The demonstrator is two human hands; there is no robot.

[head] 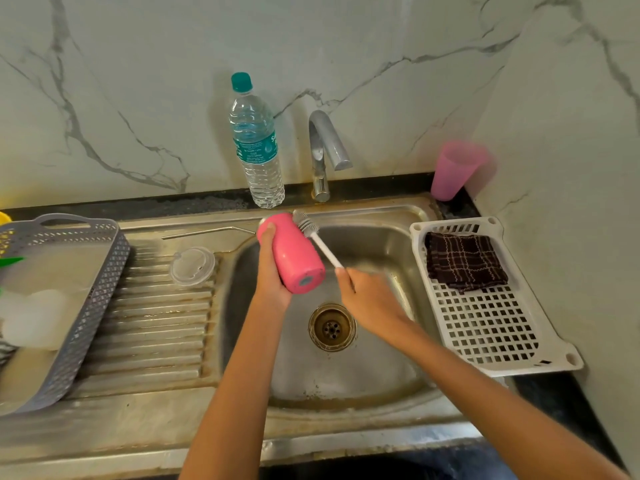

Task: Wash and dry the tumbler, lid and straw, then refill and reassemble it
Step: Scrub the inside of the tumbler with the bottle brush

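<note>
My left hand point(272, 271) grips the pink tumbler point(294, 252) over the sink basin point(374, 237), tilted with its base toward me and its mouth pointing away. My right hand point(367, 296) holds the white handle of a bottle brush point(311, 233); the brush's grey bristle head lies against the tumbler's far end near the rim. The clear plastic lid point(192, 265) lies flat on the ribbed drainboard point(149, 323). A metal straw point(207, 232) lies along the back edge of the drainboard.
A water bottle point(258, 147) with a teal cap stands behind the sink beside the tap point(323, 150). A pink cup point(453, 169) stands at the back right. A white tray point(491, 327) holds a dark checked cloth point(464, 259). A grey basket point(69, 306) sits at left.
</note>
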